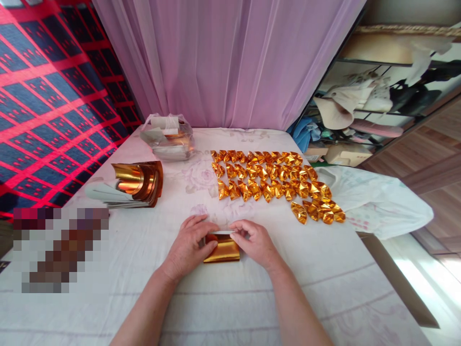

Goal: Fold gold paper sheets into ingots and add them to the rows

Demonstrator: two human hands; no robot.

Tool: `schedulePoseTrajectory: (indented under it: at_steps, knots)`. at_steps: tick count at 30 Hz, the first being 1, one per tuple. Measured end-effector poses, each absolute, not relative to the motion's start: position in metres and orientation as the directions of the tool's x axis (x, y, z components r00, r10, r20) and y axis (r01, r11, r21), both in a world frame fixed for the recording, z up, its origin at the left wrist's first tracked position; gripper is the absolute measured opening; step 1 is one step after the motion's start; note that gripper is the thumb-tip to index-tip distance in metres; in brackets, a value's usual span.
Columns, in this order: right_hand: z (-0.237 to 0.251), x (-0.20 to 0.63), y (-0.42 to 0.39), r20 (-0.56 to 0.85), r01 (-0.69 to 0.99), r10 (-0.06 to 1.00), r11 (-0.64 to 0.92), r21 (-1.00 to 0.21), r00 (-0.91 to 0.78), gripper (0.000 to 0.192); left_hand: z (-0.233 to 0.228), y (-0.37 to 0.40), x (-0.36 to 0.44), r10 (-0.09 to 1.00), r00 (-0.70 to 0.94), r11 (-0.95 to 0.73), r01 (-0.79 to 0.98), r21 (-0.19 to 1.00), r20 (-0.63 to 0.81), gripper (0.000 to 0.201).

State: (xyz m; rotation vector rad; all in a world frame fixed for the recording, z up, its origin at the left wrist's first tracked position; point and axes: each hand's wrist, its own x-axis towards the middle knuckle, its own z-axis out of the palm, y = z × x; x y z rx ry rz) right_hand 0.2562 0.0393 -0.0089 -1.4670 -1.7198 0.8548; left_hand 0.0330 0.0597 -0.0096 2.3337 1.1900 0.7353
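A sheet of gold foil paper [225, 252] lies on the cloth-covered table in front of me, its far edge folded up so a pale strip of the back shows. At the left of the sheet, my left hand [190, 240] pinches that edge, thumb on the gold face and fingers behind. My right hand [252, 240] grips the right end of the same edge between thumb and fingertips. Beyond my hands, several folded gold paper ingots [266, 173] stand in rows, with a shorter row [319, 211] nearer on the right.
Loosely folded gold sheets [140, 185] are stacked at the left, with a plastic bag of more paper [169, 137] behind. A white plastic bag [389, 202] hangs by the table's right edge. A purple curtain [223, 62] closes the back; shelves [389, 62] stand right.
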Motion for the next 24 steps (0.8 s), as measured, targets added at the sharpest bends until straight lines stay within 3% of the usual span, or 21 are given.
schedulePoseTrajectory:
  at_steps: [9, 24]
  knots:
    - [-0.0114, 0.2569, 0.0395, 0.099, 0.423, 0.993, 0.117, -0.899, -0.064, 0.017, -0.0116, 0.0607, 0.033, 0.944, 0.243, -0.319, 0.505, 0.802, 0.223, 0.024]
    - [-0.0068, 0.2609, 0.0378, 0.092, 0.422, 0.988, 0.135, -0.896, -0.12, 0.021, -0.0121, 0.0605, 0.0329, 0.947, 0.241, -0.306, 0.464, 0.831, 0.214, 0.018]
